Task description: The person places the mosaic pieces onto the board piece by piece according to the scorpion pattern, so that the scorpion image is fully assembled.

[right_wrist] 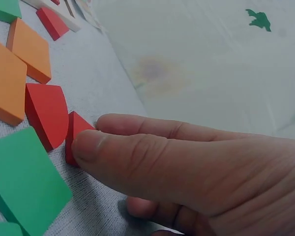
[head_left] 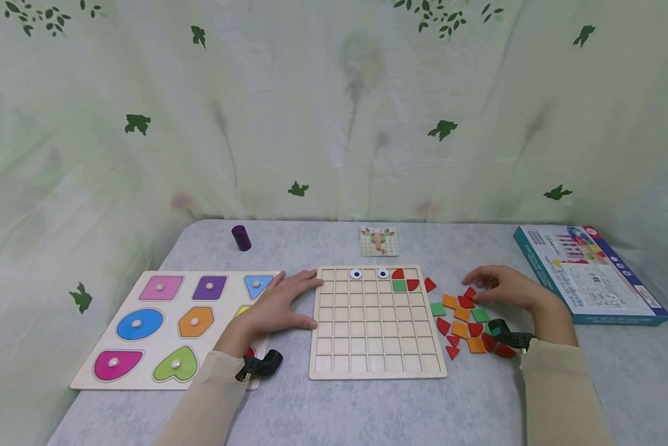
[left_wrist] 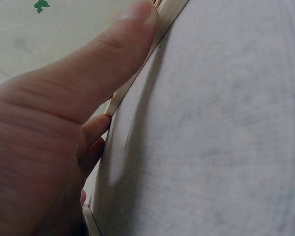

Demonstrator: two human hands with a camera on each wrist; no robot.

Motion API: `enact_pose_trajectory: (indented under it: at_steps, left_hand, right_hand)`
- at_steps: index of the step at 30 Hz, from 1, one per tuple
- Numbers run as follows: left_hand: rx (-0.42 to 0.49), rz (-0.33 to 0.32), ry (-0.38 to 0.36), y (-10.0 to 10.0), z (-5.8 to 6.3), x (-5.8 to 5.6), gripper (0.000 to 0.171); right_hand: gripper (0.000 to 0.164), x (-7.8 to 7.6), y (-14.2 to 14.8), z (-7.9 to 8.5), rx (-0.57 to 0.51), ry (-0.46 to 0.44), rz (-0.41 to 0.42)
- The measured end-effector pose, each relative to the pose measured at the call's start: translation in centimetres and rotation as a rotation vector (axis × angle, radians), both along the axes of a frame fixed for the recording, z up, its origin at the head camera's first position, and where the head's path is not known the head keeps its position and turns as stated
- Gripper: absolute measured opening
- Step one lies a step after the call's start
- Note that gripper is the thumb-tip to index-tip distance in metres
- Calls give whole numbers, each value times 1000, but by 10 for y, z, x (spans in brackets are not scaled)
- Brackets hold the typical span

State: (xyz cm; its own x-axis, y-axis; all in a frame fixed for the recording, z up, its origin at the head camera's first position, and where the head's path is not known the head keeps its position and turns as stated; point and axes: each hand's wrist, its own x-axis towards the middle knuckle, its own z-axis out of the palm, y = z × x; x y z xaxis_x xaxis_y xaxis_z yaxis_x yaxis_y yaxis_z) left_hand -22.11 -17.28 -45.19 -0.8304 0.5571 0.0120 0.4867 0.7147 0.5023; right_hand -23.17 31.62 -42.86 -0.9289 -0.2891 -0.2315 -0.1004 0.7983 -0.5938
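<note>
1. Right hand [head_left: 504, 291]: its grip was drawn to a narrow pinch on a red triangle [right_wrist: 77, 125], thumb across the front, a fingertip behind. Whether the triangle had left the bench [head_left: 289, 412], I could not tell.
2. A red quarter-circle [right_wrist: 48, 113] lay touching the triangle, or nearly; a green square [right_wrist: 27, 179] lay near. A pinch on the edges and a straight lift seemed best, sparing both neighbours a nudge.
3. Left hand [head_left: 278, 303]: fingers spread, grasping nothing, tips and thumb touching the board [head_left: 367, 334] along its left edge. Light, even contact there would likely steady it.
4. The board carried two eyes [head_left: 355, 274] and a red-and-green cluster [head_left: 399, 285] near its top right corner.
5. Farther out: a picture card [head_left: 378, 251] behind the board, a box [head_left: 596, 279] to the right, a shape puzzle [head_left: 170, 334] to the left.
</note>
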Motion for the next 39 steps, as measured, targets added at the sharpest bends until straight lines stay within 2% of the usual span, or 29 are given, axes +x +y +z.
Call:
enact_pose_trajectory:
  at_steps: [16, 24, 30, 39]
  left_hand:
    - [1, -7, -5, 0, 1, 1, 86]
    - [-1, -3, -5, 0, 1, 2, 86]
    - [-2, -6, -1, 0, 1, 1, 86]
    - [0, -1, -5, 0, 0, 0, 86]
  right_hand:
    - [27, 0, -4, 1, -14, -9, -43]
    - [34, 0, -6, 1, -9, -15, -60]
    - [32, -1, -7, 1, 1, -8, -65]
    - [25, -4, -19, 4, -59, -4, -94]
